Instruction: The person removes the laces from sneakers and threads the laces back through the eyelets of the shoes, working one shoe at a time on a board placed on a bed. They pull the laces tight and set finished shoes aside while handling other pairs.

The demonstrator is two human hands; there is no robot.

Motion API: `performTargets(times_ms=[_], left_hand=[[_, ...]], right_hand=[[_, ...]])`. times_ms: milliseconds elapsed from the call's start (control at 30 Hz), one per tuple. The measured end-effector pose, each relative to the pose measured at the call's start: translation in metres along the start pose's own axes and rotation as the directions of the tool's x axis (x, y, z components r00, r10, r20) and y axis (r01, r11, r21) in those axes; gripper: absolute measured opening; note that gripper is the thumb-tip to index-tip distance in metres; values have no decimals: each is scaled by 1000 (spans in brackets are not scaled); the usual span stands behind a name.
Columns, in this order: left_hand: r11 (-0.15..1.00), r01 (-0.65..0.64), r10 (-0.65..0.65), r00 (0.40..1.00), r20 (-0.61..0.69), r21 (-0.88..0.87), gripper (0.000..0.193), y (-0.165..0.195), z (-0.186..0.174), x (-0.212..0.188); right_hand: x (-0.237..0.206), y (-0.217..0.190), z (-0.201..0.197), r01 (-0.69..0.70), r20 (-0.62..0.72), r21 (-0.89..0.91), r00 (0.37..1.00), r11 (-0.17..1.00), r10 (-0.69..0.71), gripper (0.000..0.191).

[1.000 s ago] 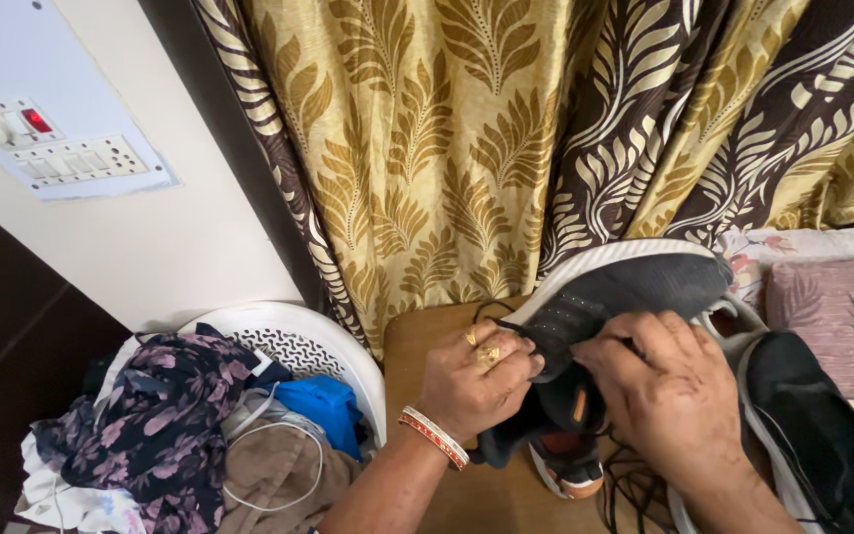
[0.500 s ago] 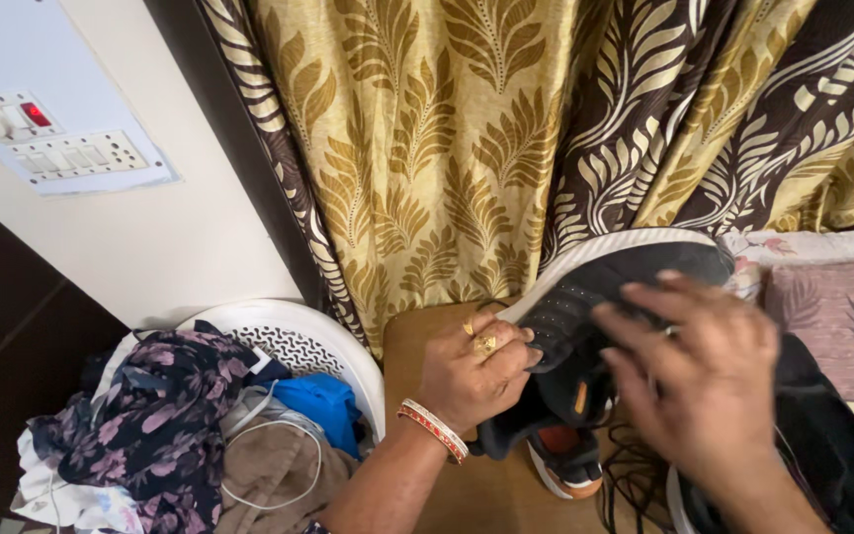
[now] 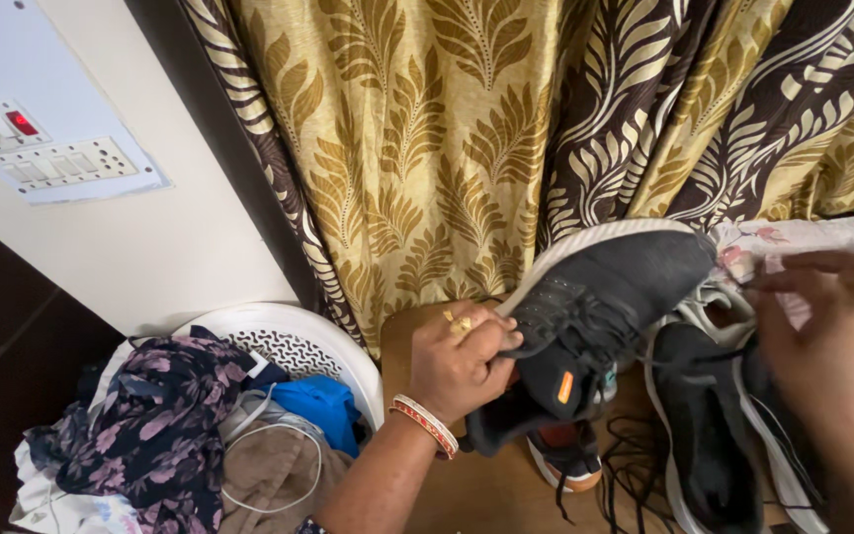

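A dark grey shoe [image 3: 595, 316] is gripped at its heel end by the left hand [image 3: 459, 361], the fingers [image 3: 491, 341] curled over its collar and the toe tilted up against the leaf-patterned curtain [image 3: 467, 148]. The right hand [image 3: 842, 346] is blurred above a second black shoe [image 3: 709, 435]; its grip cannot be told. A white laundry basket [image 3: 294, 331] stands just beside.

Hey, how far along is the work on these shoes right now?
Done: a loose black lace lies on the wooden surface, so some unlacing looks finished. In hand: the left hand grips the dark grey shoe, tilted on its side, laces still threaded. The right hand is blurred, above the second dark shoe. Left: the held shoe's laces.
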State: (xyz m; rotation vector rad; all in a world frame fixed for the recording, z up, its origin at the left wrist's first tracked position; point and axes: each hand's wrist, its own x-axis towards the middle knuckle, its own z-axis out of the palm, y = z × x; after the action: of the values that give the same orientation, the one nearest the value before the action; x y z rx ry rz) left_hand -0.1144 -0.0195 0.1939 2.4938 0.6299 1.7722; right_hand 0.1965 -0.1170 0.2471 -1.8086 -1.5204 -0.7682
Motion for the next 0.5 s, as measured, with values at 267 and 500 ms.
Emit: performTargets(times_ms=[267, 500], left_hand=[[993, 116, -116, 992, 53, -1, 14, 0, 4, 3], [977, 208, -203, 974, 95, -38, 19, 1, 12, 1]], right_hand=[[-35, -80, -13, -7, 85, 381, 996, 924, -27, 15], [-44, -102, -4, -294, 421, 254, 891, 921, 169, 32]])
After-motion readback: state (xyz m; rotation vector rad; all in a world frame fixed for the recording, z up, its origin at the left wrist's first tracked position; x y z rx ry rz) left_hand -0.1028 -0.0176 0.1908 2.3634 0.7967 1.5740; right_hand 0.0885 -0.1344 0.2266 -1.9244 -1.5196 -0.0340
